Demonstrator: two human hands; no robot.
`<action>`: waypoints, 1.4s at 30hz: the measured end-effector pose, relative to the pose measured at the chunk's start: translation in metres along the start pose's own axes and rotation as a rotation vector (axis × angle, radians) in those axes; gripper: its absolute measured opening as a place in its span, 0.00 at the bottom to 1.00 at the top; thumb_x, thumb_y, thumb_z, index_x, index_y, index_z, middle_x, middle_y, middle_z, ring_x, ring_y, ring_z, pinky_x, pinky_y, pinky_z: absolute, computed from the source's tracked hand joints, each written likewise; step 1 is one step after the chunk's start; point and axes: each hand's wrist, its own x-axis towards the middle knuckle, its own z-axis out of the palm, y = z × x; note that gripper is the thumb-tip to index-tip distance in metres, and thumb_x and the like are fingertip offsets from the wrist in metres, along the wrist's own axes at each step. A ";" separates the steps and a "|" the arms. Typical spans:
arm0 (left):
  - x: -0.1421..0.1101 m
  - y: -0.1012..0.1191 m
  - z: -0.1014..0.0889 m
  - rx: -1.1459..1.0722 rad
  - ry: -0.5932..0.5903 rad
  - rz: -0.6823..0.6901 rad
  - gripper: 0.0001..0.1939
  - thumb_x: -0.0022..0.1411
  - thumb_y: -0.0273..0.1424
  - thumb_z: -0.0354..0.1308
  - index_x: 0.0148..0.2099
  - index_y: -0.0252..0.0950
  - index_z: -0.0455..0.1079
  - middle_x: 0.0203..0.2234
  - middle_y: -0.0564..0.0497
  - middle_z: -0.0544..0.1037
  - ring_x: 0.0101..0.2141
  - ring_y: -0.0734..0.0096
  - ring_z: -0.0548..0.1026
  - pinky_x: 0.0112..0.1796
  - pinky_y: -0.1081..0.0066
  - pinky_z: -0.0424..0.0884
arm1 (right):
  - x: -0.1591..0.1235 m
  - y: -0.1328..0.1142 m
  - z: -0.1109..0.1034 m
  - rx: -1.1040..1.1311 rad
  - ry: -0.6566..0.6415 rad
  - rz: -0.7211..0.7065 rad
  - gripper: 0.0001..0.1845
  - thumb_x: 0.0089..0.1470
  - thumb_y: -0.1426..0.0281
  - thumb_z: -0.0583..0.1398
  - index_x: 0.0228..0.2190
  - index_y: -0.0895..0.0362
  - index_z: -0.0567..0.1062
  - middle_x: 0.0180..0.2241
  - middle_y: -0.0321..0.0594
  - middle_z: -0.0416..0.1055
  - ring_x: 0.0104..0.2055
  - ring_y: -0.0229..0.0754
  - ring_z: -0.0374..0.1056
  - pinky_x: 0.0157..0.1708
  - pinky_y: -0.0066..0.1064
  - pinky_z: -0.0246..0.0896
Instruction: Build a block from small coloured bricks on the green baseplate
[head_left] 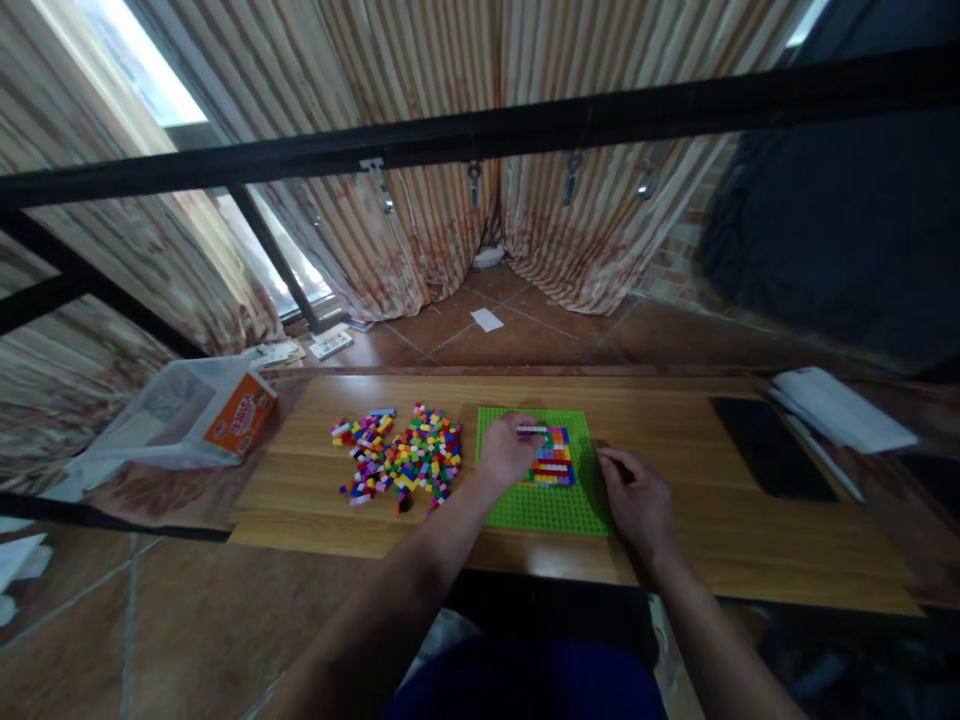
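A green studded baseplate [551, 512] lies on the wooden tabletop, carrying a block of coloured toy bricks [553, 468] near its middle. My left hand [510, 448] reaches over the plate from the left. Its fingers are pinched at a long whitish and purple toy brick [532, 430] at the top of the built block; whether that brick is pressed down cannot be made out. Just beyond the plate's right edge, my right hand [639, 492] rests with curled fingers, thumb and forefinger close together. Anything between them is too small or hidden to tell.
Loose toy bricks [424, 450] are heaped left of the plate. A clear plastic box [187, 410] with an orange label stands at the table's left end. To the right lie a dark tablet-like slab [772, 447] and a white item [844, 407]. A black bar [450, 137] crosses above.
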 end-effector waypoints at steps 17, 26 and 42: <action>-0.087 -0.047 -0.120 0.105 0.290 0.061 0.09 0.60 0.28 0.55 0.41 0.37 0.76 0.38 0.50 0.82 0.39 0.68 0.79 0.45 0.68 0.74 | -0.001 0.001 -0.003 -0.069 -0.009 -0.034 0.20 0.58 0.53 0.55 0.35 0.54 0.79 0.37 0.46 0.79 0.40 0.50 0.73 0.42 0.40 0.67; -0.097 -0.064 -0.131 0.545 0.176 0.168 0.09 0.62 0.25 0.54 0.38 0.39 0.76 0.37 0.48 0.80 0.41 0.64 0.76 0.47 0.63 0.70 | -0.001 0.001 -0.004 -0.105 -0.007 -0.016 0.20 0.57 0.55 0.55 0.35 0.55 0.79 0.37 0.45 0.79 0.40 0.50 0.74 0.42 0.40 0.67; -0.082 -0.053 -0.112 0.691 0.154 0.179 0.13 0.61 0.24 0.53 0.43 0.40 0.75 0.39 0.48 0.79 0.44 0.61 0.74 0.51 0.61 0.68 | -0.001 0.001 -0.003 -0.081 0.000 -0.004 0.20 0.56 0.53 0.55 0.35 0.55 0.79 0.37 0.46 0.79 0.40 0.51 0.74 0.44 0.43 0.67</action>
